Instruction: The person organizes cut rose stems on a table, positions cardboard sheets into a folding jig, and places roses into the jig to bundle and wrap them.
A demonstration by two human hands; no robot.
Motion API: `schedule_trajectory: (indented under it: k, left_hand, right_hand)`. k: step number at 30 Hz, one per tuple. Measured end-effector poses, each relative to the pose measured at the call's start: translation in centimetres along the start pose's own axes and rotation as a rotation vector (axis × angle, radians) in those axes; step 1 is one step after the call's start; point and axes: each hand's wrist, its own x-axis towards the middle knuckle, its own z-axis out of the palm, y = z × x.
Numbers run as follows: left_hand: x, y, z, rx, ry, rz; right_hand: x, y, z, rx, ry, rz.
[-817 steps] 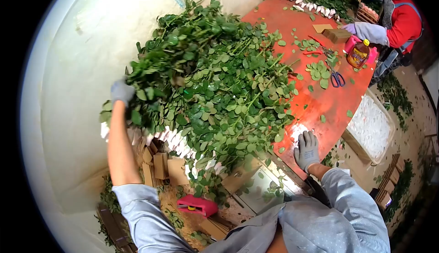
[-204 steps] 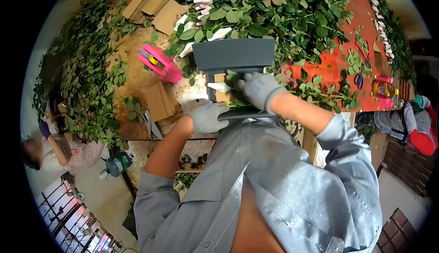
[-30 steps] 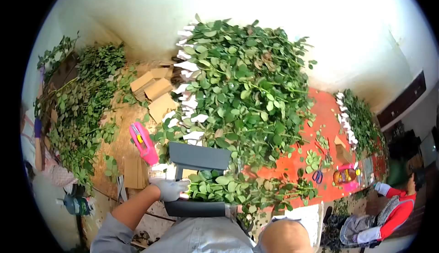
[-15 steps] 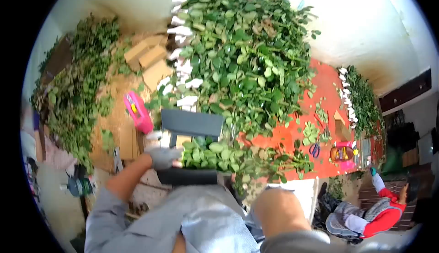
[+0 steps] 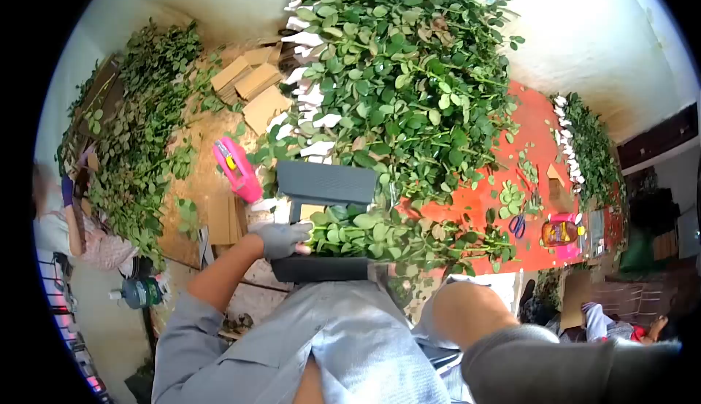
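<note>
My left hand [image 5: 282, 240], in a grey glove, is at the left end of a bunch of leafy stems [image 5: 365, 230]. Its fingers are curled round that end, where a small pink spot shows. The bunch lies sideways in a dark holder, between its raised back panel [image 5: 326, 183] and its front panel [image 5: 321, 268], close against my body. My right forearm [image 5: 467, 309] reaches in from the lower right, but the hand itself does not show. Left of the holder stands a bright pink tool [image 5: 237, 170], possibly a stapler or tape dispenser.
Behind the holder rises a big pile of leafy stems [image 5: 416, 75] with white-wrapped ends. Cardboard pieces [image 5: 252, 86] and more foliage [image 5: 139, 134] lie left. On the red tabletop [image 5: 529, 123] are scissors [image 5: 517, 226] and an amber bottle [image 5: 561, 234]. Other people work at both sides.
The view has shifted, so the table things appear farther right and slightly higher. My left hand stays at the bunch's end. A person shows at left; the person at right is lower.
</note>
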Motion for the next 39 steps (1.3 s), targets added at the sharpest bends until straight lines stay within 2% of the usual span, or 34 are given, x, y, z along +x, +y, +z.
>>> schedule_trajectory:
  k: [1, 2, 3, 6, 9, 11, 12, 13, 14, 15, 16, 17, 19, 21, 23, 25, 26, 27, 30, 32, 33, 34, 35, 38, 39]
  left_hand:
    - [-0.1, -0.3, 0.7, -0.010, 0.054, -0.032]
    - [0.1, -0.6, 1.0, -0.122, 0.018, -0.079]
    - [0.7, -1.2, 0.9, -0.095, -0.058, -0.028]
    - [0.3, -0.5, -0.6, -0.122, 0.002, -0.042]
    - [0.3, -1.3, 1.8, -0.221, 0.104, -0.054]
    - [0.0, 1.2, -1.3, -0.148, -0.034, -0.108]
    - [0.7, 1.4, -1.7, -0.145, -0.189, -0.224]
    - [0.2, -1.7, 2.7, -0.124, 0.204, 0.021]
    - [0.4, -1.2, 1.9, -0.303, 0.094, -0.070]
    - [0.0, 0.3, -0.2, -0.187, -0.050, -0.113]
    - [0.0, -0.3, 0.7, -0.254, 0.019, -0.073]
    - [0.6, -0.5, 0.9, -0.286, -0.037, -0.038]
    - [0.9, -1.4, 2.4, -0.277, 0.045, 0.045]
    - [0.0, -1.5, 2.7, -0.482, 0.054, -0.046]
    - [0.4, -0.8, 1.3, -0.381, -0.081, -0.085]
    - [1.1, -3.0, 4.1, -0.069, 0.265, 0.149]
    - [0.9, -1.8, 2.0, -0.046, 0.115, 0.150]
    - [-0.7, 1.9, -1.8, -0.251, -0.112, -0.198]
    - [2.4, -3.9, 4.0, -0.207, -0.075, -0.141]
    - [1.0, -1.4, 4.9, -0.177, -0.055, -0.141]
    - [-0.5, 1.2, -0.4, -0.091, -0.062, -0.113]
    - [-0.9, 1.9, -2.3, -0.134, -0.086, -0.207]
    - [-1.0, 2.7, -2.3, -0.188, -0.114, -0.289]
    - [-0.2, 0.4, 0.6, -0.100, -0.057, -0.138]
    - [-0.4, 0.7, 0.2, -0.149, -0.028, -0.175]
  right_hand:
    - [0.2, 0.1, 0.2, -0.012, -0.004, 0.010]
    - [0.6, 0.2, 0.4, -0.023, -0.009, 0.019]
    - [0.9, 0.3, 0.7, -0.024, -0.008, 0.029]
    - [1.3, 0.2, 1.4, -0.032, -0.019, 0.021]
    - [1.5, 0.1, 1.9, -0.050, -0.028, 0.033]
    - [1.9, 0.1, 1.7, -0.056, -0.024, 0.039]
    - [1.9, 0.1, 1.6, -0.061, -0.032, 0.032]
    - [1.9, 0.2, 1.4, -0.066, -0.039, 0.011]
    - [2.0, 0.2, 1.2, -0.071, -0.051, -0.008]
    - [2.1, 0.4, 0.9, -0.076, -0.049, -0.025]
    - [2.3, 0.6, 0.5, -0.086, -0.048, -0.041]
    - [2.7, 0.7, 0.1, -0.087, -0.056, -0.052]
    - [4.0, 1.1, -0.7, -0.108, -0.037, -0.057]
    - [5.4, 0.7, -1.4, -0.105, 0.004, -0.060]
    - [5.7, 0.6, -2.3, -0.108, 0.001, -0.068]
    - [5.6, 1.2, -2.7, -0.141, -0.008, -0.081]
    - [5.4, 1.4, -2.8, -0.157, -0.006, -0.087]
    - [5.1, 1.9, -3.0, -0.170, 0.000, -0.083]
    - [4.1, 3.2, -3.0, -0.182, 0.006, -0.082]
    - [3.6, 3.9, -2.8, -0.174, -0.012, -0.078]
    - [3.5, 4.1, -2.5, -0.171, -0.008, -0.079]
    - [3.5, 4.5, -2.3, -0.165, -0.006, -0.078]
    - [3.4, 4.7, -2.1, -0.166, -0.012, -0.072]
    - [4.0, 5.4, -1.3, -0.147, -0.024, -0.068]
    - [4.5, 5.7, -1.1, -0.148, -0.016, -0.079]
